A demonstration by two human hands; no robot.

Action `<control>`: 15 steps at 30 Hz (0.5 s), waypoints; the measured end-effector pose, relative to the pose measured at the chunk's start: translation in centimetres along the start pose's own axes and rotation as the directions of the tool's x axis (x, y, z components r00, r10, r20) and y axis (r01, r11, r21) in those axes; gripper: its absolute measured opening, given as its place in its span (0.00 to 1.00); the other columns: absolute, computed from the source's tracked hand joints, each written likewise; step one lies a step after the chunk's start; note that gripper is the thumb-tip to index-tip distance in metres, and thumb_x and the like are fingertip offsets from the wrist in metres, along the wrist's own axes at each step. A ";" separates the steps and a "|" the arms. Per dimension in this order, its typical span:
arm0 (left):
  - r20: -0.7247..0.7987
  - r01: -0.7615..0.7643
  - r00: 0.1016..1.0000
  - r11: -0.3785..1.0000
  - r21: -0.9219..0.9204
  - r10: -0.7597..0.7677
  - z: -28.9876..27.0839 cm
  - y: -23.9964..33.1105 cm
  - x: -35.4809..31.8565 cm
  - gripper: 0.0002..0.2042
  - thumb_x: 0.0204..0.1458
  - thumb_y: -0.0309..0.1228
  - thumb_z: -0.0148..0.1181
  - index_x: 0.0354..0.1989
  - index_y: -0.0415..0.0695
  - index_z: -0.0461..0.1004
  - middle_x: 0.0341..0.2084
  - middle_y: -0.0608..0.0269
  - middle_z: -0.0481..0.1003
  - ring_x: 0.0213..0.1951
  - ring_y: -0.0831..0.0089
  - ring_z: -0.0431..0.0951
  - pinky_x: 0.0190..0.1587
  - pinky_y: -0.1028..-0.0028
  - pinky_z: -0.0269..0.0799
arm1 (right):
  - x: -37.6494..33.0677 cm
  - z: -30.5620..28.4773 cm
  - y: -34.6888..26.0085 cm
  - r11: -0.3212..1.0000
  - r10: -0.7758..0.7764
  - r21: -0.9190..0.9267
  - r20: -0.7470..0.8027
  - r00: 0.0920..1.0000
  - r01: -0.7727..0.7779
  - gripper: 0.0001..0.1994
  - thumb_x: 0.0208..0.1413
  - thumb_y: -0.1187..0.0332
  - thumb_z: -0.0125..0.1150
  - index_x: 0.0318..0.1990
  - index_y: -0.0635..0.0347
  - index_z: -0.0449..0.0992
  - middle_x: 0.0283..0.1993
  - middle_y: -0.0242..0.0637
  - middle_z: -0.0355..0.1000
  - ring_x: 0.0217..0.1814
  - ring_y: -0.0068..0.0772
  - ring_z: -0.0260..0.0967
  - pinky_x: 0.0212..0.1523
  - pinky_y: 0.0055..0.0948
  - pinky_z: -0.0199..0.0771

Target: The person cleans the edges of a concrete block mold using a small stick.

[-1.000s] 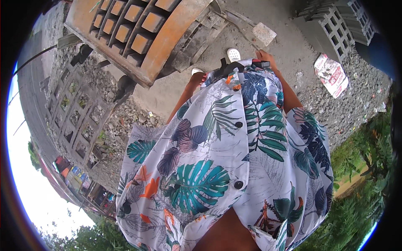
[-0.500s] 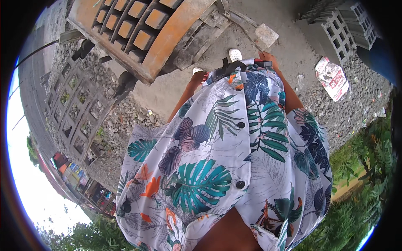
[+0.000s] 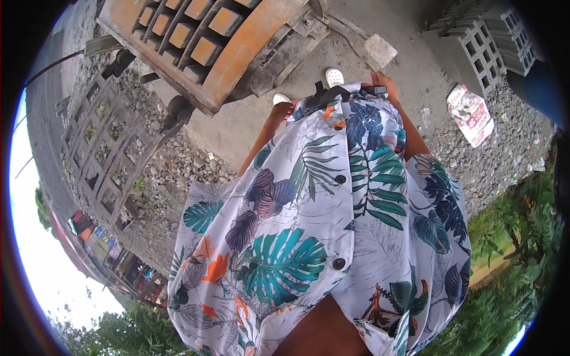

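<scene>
My left hand [image 3: 281, 111] is low at my left side, beside the front hem of my leaf-printed shirt [image 3: 285, 196]; its fingers are mostly hidden, with a bit of red next to them. At the right side of my waist is my right hand [image 3: 387, 84], close to a black strap with a buckle [image 3: 373, 90]. A finger of it points toward the lower end of a thin metal rod [image 3: 350, 46] that runs down from the machine; whether they touch I cannot tell. Ahead on the left stands a rusty orange metal machine [image 3: 237, 56] with rows of rectangular orange blocks [image 3: 206, 52].
A pale squarish block [image 3: 380, 51] is by the rod. Grey hollow blocks [image 3: 482, 53] stand at the far right, near a crumpled printed sack [image 3: 470, 114] on gravel. A slotted frame [image 3: 101, 148] lies on stones at the left. My white clogs [image 3: 334, 77] are on bare ground.
The view has shifted very slightly. My right hand appears a little farther right and its finger is more raised; my left hand stays in place.
</scene>
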State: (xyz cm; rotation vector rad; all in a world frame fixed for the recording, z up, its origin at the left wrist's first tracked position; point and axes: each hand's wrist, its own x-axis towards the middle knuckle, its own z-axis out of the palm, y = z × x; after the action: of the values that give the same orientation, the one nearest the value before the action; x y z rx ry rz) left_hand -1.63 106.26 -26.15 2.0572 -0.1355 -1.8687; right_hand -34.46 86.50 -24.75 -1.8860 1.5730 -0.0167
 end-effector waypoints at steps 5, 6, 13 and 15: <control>-0.005 -0.013 1.000 1.000 -0.018 0.013 -0.1 0.3 -0.2 0.18 0.51 0.46 0.41 0.48 0.55 0.68 0.40 0.69 0.73 0.38 0.74 0.69 0.39 0.71 0.61 | 0.6 -0.3 -0.5 1.000 0.006 0.001 0.013 1.000 -0.006 0.17 0.56 0.53 0.41 0.36 0.57 0.66 0.32 0.57 0.69 0.36 0.60 0.67 0.35 0.50 0.66; -0.005 -0.009 1.000 1.000 -0.019 0.009 -0.2 0.1 -0.4 0.18 0.51 0.46 0.41 0.48 0.55 0.68 0.40 0.69 0.73 0.38 0.74 0.69 0.39 0.71 0.61 | 0.5 0.0 -0.4 1.000 0.003 -0.018 0.017 1.000 -0.003 0.17 0.56 0.53 0.41 0.36 0.57 0.67 0.32 0.57 0.69 0.36 0.60 0.67 0.36 0.50 0.66; -0.010 -0.006 1.000 1.000 -0.029 0.006 -0.5 0.3 -0.9 0.18 0.51 0.46 0.41 0.47 0.55 0.68 0.40 0.69 0.73 0.38 0.73 0.69 0.39 0.71 0.61 | 1.4 0.9 0.9 0.998 -0.057 0.002 0.018 0.998 0.057 0.17 0.55 0.53 0.42 0.38 0.57 0.67 0.32 0.56 0.70 0.37 0.61 0.66 0.37 0.50 0.66; -0.009 0.005 1.000 0.999 -0.037 -0.006 -0.6 -0.2 -0.7 0.18 0.51 0.45 0.41 0.47 0.54 0.68 0.39 0.69 0.73 0.36 0.73 0.70 0.38 0.71 0.62 | 0.5 0.2 -0.3 0.998 0.067 0.013 0.044 0.997 -0.067 0.17 0.55 0.52 0.42 0.38 0.57 0.67 0.32 0.57 0.69 0.37 0.61 0.66 0.37 0.50 0.66</control>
State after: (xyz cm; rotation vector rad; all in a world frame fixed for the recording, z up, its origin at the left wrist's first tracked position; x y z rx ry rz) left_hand -1.17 106.74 -25.56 2.0427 -0.0923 -1.8515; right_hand -33.97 86.18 -24.89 -1.8099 1.6019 0.0422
